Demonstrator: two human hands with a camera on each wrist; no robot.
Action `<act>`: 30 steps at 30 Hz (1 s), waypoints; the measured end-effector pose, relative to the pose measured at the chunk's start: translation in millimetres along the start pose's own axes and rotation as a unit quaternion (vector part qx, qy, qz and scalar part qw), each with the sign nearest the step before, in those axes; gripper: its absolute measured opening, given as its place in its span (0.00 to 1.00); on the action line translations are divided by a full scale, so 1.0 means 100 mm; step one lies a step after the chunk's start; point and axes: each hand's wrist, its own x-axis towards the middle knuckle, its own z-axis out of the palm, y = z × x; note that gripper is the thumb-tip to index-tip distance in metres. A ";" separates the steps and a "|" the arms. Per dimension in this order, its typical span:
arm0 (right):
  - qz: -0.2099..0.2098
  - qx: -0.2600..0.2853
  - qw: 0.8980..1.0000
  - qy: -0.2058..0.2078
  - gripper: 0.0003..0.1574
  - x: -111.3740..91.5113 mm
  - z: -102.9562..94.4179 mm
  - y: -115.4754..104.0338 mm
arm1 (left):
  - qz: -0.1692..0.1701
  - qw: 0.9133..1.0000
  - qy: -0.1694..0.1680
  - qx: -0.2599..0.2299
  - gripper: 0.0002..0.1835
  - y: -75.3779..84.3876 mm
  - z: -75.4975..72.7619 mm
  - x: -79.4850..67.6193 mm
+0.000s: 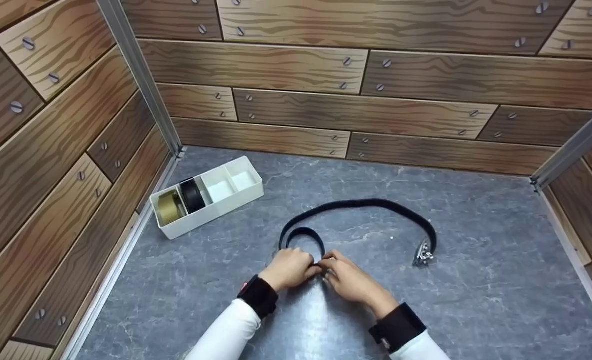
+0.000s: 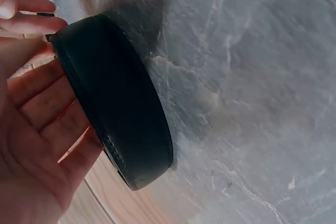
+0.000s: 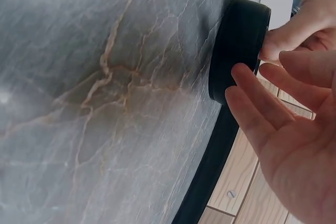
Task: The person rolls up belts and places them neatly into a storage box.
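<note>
A black leather belt (image 1: 361, 203) lies on its edge in a wide arc, with a silver buckle (image 1: 424, 255) at its right end. Its other end is bent into a small coil (image 1: 306, 232) between the hands. My left hand (image 1: 289, 267) holds this coil; in the left wrist view its fingers (image 2: 50, 98) lie behind the strap and its thumb is near the upper edge. My right hand (image 1: 350, 277) is beside it, its fairly straight fingers (image 3: 257, 98) touching the coil's outer side, the thumb apart from the strap.
A white divided box (image 1: 215, 212) stands at the back left. One compartment holds a tan rolled belt (image 1: 168, 208), another a black rolled belt (image 1: 191, 196). Wood-patterned walls (image 1: 296, 105) enclose the grey marbled surface (image 1: 496, 270) at the back and sides.
</note>
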 end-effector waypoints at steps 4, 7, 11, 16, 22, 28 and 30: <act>-0.005 0.021 1.000 -0.006 0.22 -0.01 -0.03 0.05 | 0.001 1.000 0.001 0.006 0.13 -0.01 0.02 -0.03; -0.001 0.021 1.000 0.008 0.24 -0.02 -0.14 0.17 | 0.004 1.000 0.005 0.004 0.12 -0.04 0.02 -0.07; 0.106 -0.069 0.990 0.069 0.22 -0.15 -0.44 0.49 | 0.005 0.999 -0.001 -0.049 0.09 -0.17 -0.01 -0.16; 0.320 -0.167 0.929 0.079 0.20 -0.48 -0.88 0.94 | 0.000 0.991 -0.016 -0.132 0.05 -0.40 -0.08 -0.32; 0.403 -0.131 0.902 0.078 0.19 -0.72 -1.14 1.23 | 0.017 0.986 -0.016 -0.166 0.08 -0.55 -0.07 -0.42; 0.417 -0.129 0.897 0.070 0.23 -0.71 -1.17 1.24 | 0.028 0.989 -0.017 -0.144 0.09 -0.53 -0.06 -0.43; 0.418 -0.140 0.895 0.070 0.23 -0.66 -1.15 1.18 | 0.031 0.991 -0.011 -0.133 0.09 -0.53 -0.06 -0.43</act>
